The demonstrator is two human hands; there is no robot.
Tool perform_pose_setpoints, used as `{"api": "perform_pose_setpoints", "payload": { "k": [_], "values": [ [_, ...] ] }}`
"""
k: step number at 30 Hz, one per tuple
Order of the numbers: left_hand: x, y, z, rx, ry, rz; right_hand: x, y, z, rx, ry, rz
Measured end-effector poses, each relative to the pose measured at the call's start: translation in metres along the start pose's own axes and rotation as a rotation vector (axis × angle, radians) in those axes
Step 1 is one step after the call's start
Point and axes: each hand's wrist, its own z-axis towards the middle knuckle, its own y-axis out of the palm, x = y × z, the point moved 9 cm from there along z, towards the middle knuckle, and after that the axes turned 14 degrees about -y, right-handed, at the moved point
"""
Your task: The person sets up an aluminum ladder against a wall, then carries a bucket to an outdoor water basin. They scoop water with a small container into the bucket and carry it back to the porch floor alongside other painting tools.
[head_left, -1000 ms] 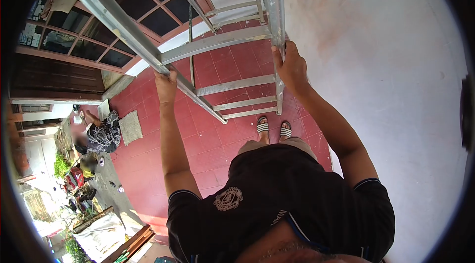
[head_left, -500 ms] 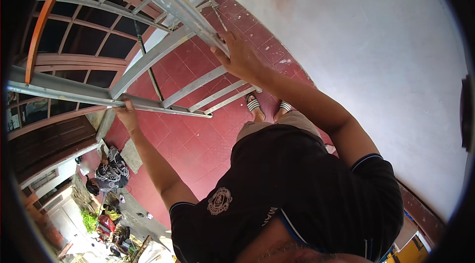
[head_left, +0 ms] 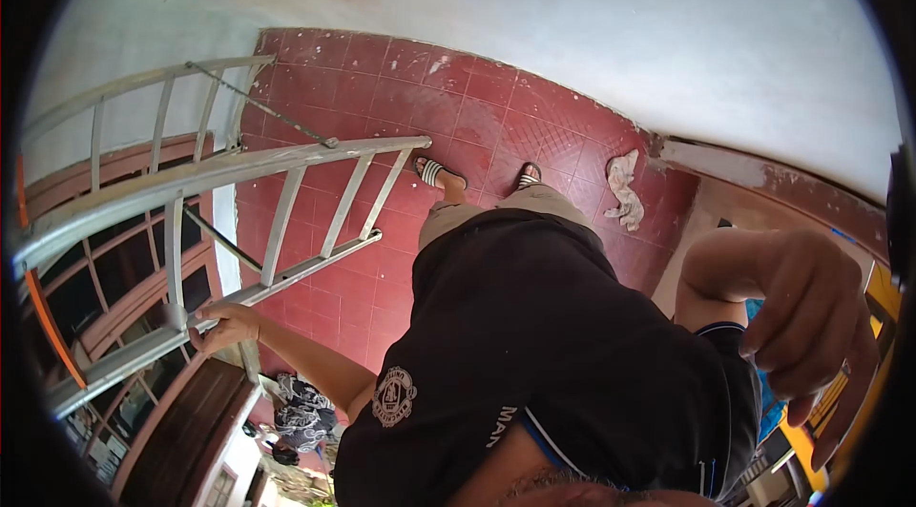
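Observation:
An aluminium stepladder (head_left: 324,153) stands spread on the left, its rungs and side rails slanting across the view. On its near side rail rests my left hand (head_left: 229,324), with the fingers bent around the metal edge. My right hand (head_left: 809,316) is raised at the right, close to the camera and away from the ladder. Its fingers are loosely bent and partly apart, with nothing visible in them.
Red tiles (head_left: 468,125) cover the floor under my sandalled feet. A crumpled pale cloth (head_left: 624,190) lies near the white wall (head_left: 572,20). Wood-framed windows (head_left: 105,288) are behind the ladder. At lower left is another person (head_left: 303,412) in patterned clothing.
My right hand has left the ladder's rail and come up to the right. My left hand stays on the ladder. The view has turned, bringing the pale cloth fully into sight.

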Motion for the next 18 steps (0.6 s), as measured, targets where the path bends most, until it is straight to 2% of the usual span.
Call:
{"api": "perform_pose_setpoints", "payload": {
  "k": [1,2,5,6,8,9,11,12,14,15,16,17,18],
  "values": [
    [0.025,0.009,-0.007,-0.004,0.135,0.046,-0.028,-0.004,-0.011,0.052,-0.106,-0.078],
    [0.077,0.008,-0.011,-0.061,0.158,-0.079,-0.048,-0.009,-0.02,0.074,-0.096,-0.119],
    [0.105,0.048,-0.023,-0.15,0.195,-0.013,-0.097,-0.012,-0.049,0.088,-0.046,-0.186],
    [0.117,0.052,-0.029,-0.281,0.012,-0.014,-0.115,-0.013,-0.058,0.104,-0.058,-0.243],
    [0.113,0.074,-0.045,-0.468,-0.337,-0.259,-0.151,-0.015,-0.08,0.134,-0.073,-0.326],
    [0.118,0.081,-0.05,-0.482,-0.32,-0.276,-0.166,-0.014,-0.089,0.148,-0.062,-0.353],
    [0.131,0.081,-0.048,-0.311,-0.099,-0.257,-0.192,-0.012,-0.102,0.169,-0.053,-0.4],
    [0.112,0.107,-0.039,-0.462,-0.122,-0.146,-0.203,-0.011,-0.108,0.178,-0.043,-0.418],
    [0.122,0.093,-0.03,-0.304,-0.194,-0.131,-0.224,-0.013,-0.117,0.185,-0.027,-0.447],
    [0.124,0.089,-0.031,-0.371,-0.424,-0.136,-0.232,-0.014,-0.12,0.168,-0.005,-0.459],
    [0.121,0.094,-0.028,-0.408,-0.452,-0.059,-0.238,-0.016,-0.124,0.155,0.016,-0.465],
    [0.123,0.098,-0.026,-0.426,-0.397,0.031,-0.239,-0.017,-0.129,0.16,0.017,-0.463],
    [0.126,0.101,-0.022,-0.439,-0.338,0.122,-0.248,-0.018,-0.135,0.206,-0.114,-0.495]
  ]
}}
